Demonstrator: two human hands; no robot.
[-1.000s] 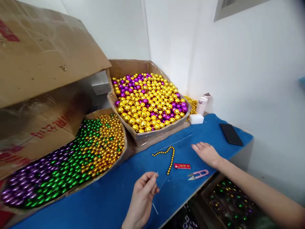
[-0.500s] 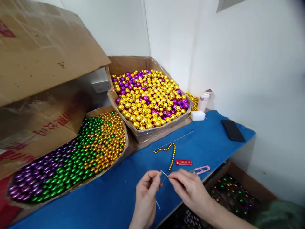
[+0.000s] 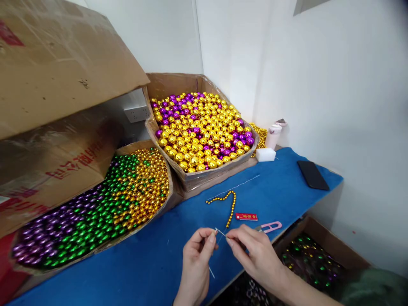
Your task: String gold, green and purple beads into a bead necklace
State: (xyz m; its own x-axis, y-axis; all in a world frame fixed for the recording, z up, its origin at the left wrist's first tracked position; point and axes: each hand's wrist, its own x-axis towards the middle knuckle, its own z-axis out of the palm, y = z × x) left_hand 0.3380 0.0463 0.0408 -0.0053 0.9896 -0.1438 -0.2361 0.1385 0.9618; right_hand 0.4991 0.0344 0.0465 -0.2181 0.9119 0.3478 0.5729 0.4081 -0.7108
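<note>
Between my fingertips runs a short white thread (image 3: 221,232). My left hand (image 3: 197,261) pinches it between thumb and forefinger, and a loose white end hangs below that hand. My right hand (image 3: 255,250) is closed on the other side, thumb against forefinger, at the thread's right end. A string of small gold beads (image 3: 234,206) lies on the blue cloth just beyond my fingers, with a thin white tail stretching from its far end. Beside my right hand are a red packet (image 3: 246,217) and pink-handled thread snips (image 3: 272,226), their blades partly hidden.
Boxes of loose beads stand left: purple, green and gold ones (image 3: 105,216), and larger gold and purple balls (image 3: 204,131) behind. A white block (image 3: 265,154), a cup (image 3: 273,136) and a black phone-like slab (image 3: 313,174) sit farther right. A carton (image 3: 338,242) of beads is below the edge.
The view has shifted very slightly. Both hands keep the same pinch on the thread, and nothing on the cloth has moved.
</note>
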